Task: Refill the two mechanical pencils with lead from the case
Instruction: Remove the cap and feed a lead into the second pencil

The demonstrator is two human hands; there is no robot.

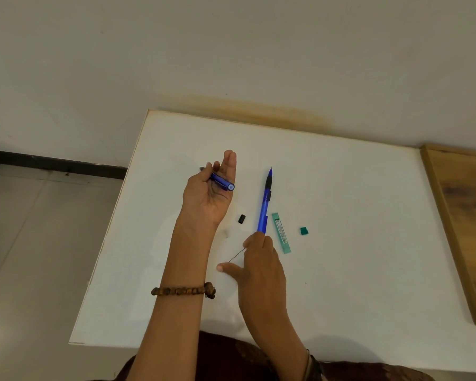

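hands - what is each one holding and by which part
Left hand grips a blue pencil around its barrel, open end toward the camera. Right hand pinches a thin lead at one end.

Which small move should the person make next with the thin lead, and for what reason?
Probably carry the lead, pinched in the right hand, up to the open back end of the pencil that the left hand holds. That end faces the right hand with its black cap lying on the table. The second pencil lies beside the lead case.
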